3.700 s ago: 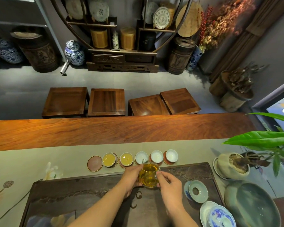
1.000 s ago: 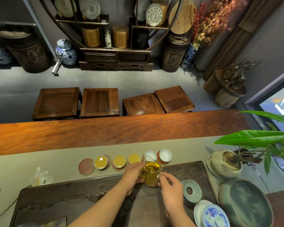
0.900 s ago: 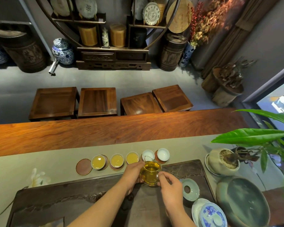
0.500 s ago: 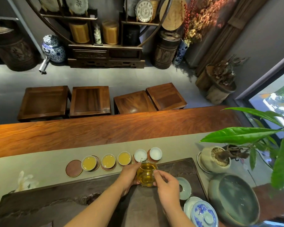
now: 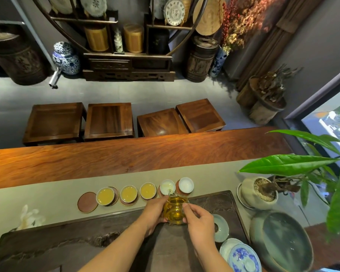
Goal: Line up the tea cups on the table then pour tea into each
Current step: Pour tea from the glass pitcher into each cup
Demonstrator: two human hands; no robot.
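Glass pitcher (image 5: 174, 211) between both hands' fingers (image 5: 185, 210).

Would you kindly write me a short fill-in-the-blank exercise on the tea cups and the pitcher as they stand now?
1. Both hands hold a glass pitcher of ____ tea.
2. ____ cups in the row are already full, counting from the leftmost cup.
3. The pitcher's spout is over the ____ cup from the left.
4. The coaster at the row's left end carries ____ cup.

Missing words: golden; three; fourth; no
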